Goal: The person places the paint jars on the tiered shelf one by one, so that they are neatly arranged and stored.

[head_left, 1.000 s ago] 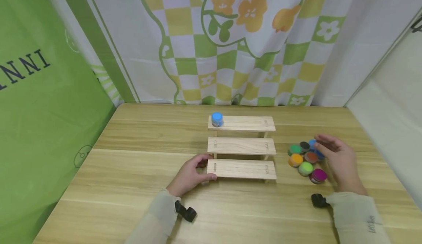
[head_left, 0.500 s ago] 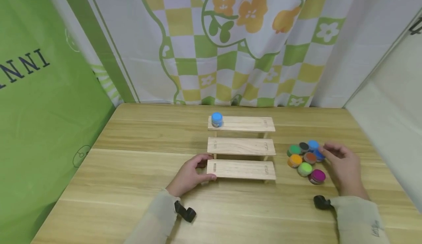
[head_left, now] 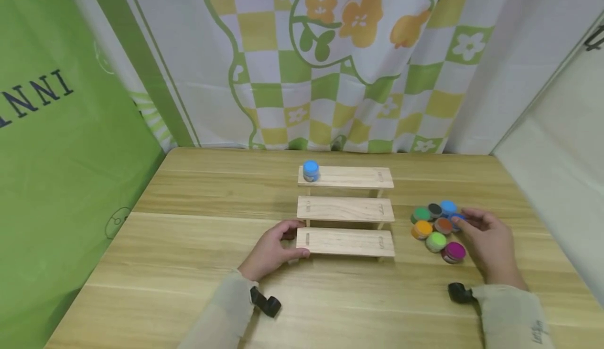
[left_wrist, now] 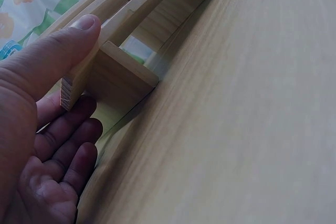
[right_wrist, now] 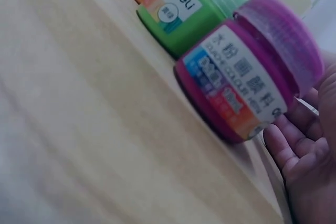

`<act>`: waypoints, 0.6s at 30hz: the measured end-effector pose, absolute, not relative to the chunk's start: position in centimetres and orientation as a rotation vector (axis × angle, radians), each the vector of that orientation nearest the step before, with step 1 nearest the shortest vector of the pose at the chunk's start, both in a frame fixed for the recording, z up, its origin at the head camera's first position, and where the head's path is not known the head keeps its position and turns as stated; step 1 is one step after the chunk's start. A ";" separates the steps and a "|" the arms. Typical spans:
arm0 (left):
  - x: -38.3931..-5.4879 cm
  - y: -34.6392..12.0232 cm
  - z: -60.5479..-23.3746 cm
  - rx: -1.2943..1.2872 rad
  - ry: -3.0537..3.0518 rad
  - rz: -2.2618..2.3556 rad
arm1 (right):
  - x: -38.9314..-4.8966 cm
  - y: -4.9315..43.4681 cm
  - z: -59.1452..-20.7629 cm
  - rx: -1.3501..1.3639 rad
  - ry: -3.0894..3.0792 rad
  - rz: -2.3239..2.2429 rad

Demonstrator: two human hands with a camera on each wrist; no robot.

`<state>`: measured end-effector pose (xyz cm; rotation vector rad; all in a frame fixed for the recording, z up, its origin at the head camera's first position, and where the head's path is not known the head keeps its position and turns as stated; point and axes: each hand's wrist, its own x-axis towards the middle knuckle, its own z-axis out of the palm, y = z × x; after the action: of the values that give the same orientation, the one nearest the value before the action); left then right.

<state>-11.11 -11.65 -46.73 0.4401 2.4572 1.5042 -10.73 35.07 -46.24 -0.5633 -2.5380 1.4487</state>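
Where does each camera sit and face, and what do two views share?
Head: on the head, facing forward and down at the table, wooden rack and paint jars; left hand, right hand and sleeves show.
Left wrist: on that wrist, facing the rack's end; thumb and fingers show.
Right wrist: on that wrist, facing the magenta jar; part of the right hand shows.
Shared: the magenta jar, in head and right wrist.

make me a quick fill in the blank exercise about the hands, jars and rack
The left hand grips the wooden rack, which has ____ steps.
One jar stands near the ____ end of the rack's top step.
The right hand pinches another jar whose lid is ____.

Missing words: three; left; blue.
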 end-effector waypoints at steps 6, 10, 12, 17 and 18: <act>-11.0 -11.6 -46.5 0.438 2.454 1.507 | -10.2 35.1 -46.0 -0.502 -2.582 1.451; -11.0 -11.6 -46.5 0.450 2.454 1.498 | -10.0 35.1 -45.8 -0.483 -2.607 1.452; -11.0 -11.6 -46.5 0.450 2.455 1.495 | -9.8 35.3 -45.7 -0.479 -2.630 1.456; -11.0 -11.6 -46.5 0.444 2.462 1.486 | -9.6 35.6 -45.7 -0.450 -2.639 1.525; -11.0 -11.6 -46.5 0.443 2.461 1.486 | -9.6 35.6 -45.7 -0.440 -2.629 1.551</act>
<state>-10.99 -11.61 -46.52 0.4431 2.4607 1.4860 -9.63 35.58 -45.73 -0.4398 -2.6287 1.5514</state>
